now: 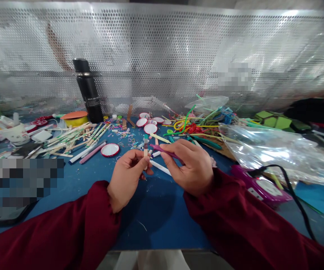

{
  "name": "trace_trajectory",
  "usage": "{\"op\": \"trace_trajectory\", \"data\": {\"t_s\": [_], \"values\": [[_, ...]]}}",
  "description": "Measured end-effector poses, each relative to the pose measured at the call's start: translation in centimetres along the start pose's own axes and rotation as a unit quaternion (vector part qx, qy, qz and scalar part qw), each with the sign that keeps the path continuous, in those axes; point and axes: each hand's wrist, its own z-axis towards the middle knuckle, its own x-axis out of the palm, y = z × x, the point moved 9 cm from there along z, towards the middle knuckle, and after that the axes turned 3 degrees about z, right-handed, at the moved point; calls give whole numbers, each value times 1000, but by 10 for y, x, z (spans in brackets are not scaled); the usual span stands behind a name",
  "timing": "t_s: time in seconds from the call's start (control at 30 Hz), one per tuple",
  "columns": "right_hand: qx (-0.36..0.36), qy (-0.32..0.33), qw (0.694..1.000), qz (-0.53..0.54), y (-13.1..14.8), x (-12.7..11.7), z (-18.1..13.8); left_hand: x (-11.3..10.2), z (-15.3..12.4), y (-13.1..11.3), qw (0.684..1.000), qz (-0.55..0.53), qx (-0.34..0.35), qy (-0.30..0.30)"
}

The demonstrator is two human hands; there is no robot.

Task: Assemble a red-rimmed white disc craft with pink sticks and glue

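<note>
Between the fingers of my left hand is a short wooden craft stick, held upright, with green and dark colouring on its upper end. My right hand is closed on a purple marker, whose tip points left at the stick. Whether tip and stick touch I cannot tell. Just behind and below the hands lies a white marker on the blue table. A red-rimmed white round lid lies left of my left hand.
A black bottle stands at the back left, near piled craft sticks. Coloured pipe cleaners and a clear plastic bag lie to the right. A purple power strip with a black cable sits beside my right forearm.
</note>
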Motion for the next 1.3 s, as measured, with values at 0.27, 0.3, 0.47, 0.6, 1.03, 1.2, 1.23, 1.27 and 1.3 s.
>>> {"op": "trace_trajectory", "data": {"t_s": [0.27, 0.3, 0.47, 0.6, 1.03, 1.2, 1.23, 1.27, 1.3], "values": [[-14, 9, 1000, -3, -1, 5, -2, 2, 0, 0, 1000, -11, -12, 6], [-12, 5, 1000, -5, -1, 4, -2, 2, 0, 0, 1000, -13, -13, 5], [-14, 24, 1000, -9, 0, 9, -1, 2, -1, 0, 1000, -21, -12, 8], [-13, 27, 999, -14, 0, 9, -1, 3, -2, 1, 1000, -23, -17, 12], [-11, 35, 999, -13, -3, 10, -1, 2, -3, 2, 999, -40, -26, 8], [-2, 20, 1000, -12, -3, 6, 0, 1, -1, 1, 999, -45, -25, 0], [-5, 24, 1000, -12, -3, 7, 0, 1, -1, 0, 999, -45, -25, 1], [-7, 30, 999, -13, -2, 8, -1, 2, -1, 0, 999, -46, -26, 3], [-8, 32, 999, -13, -2, 9, -1, 2, -1, 0, 999, -46, -26, 4]]}}
